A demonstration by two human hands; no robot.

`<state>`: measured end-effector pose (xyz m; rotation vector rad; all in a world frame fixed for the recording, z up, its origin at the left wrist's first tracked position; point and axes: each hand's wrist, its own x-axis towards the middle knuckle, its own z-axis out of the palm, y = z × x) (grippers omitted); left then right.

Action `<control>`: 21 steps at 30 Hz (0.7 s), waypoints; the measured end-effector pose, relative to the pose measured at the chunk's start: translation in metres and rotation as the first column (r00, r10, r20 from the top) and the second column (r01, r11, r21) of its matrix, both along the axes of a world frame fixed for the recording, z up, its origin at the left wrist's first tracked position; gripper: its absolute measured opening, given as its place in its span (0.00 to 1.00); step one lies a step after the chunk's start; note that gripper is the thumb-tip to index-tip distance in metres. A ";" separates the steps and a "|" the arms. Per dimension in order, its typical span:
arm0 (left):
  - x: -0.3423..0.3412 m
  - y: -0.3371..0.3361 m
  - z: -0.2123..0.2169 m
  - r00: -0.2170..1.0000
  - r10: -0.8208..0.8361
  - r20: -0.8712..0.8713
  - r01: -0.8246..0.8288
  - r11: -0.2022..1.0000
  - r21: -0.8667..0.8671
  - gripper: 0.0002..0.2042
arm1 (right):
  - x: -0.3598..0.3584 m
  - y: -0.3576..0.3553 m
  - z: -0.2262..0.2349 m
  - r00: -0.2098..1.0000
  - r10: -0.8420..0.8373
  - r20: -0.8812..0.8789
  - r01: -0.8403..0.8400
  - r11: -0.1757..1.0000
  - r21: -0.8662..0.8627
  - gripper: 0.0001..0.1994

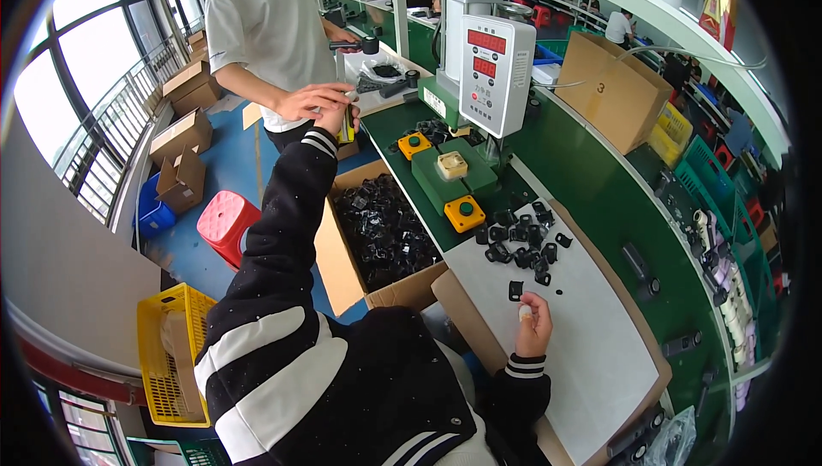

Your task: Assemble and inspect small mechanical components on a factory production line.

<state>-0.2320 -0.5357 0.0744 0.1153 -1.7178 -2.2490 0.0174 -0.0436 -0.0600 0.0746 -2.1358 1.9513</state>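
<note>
My left hand [329, 118] reaches out to the far left and meets a co-worker's hand [310, 101], which partly covers my fingers. Beside them shows a narrow yellow and black object [346, 133], too hidden to name. Low on the right, my right hand [534, 329] is over a white sheet [591, 355], its fingers drawn together and a white cover on one fingertip. At those fingertips is a small black plastic part [515, 290] with a slot. Just beyond it lies a loose pile of similar black parts [522, 239].
A green press [454, 177] with two yellow-boxed buttons and a grey display unit [497, 77] stands ahead. An open carton [341, 265] of bagged black parts sits left of the bench. On the floor are a red stool [228, 219] and a yellow crate [175, 295].
</note>
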 end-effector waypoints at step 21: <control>0.008 0.029 0.023 0.956 -0.293 -0.026 0.293 0.956 0.003 0.11 | 0.000 -0.003 -0.001 1.000 0.012 0.013 -0.011 0.997 -0.077 0.14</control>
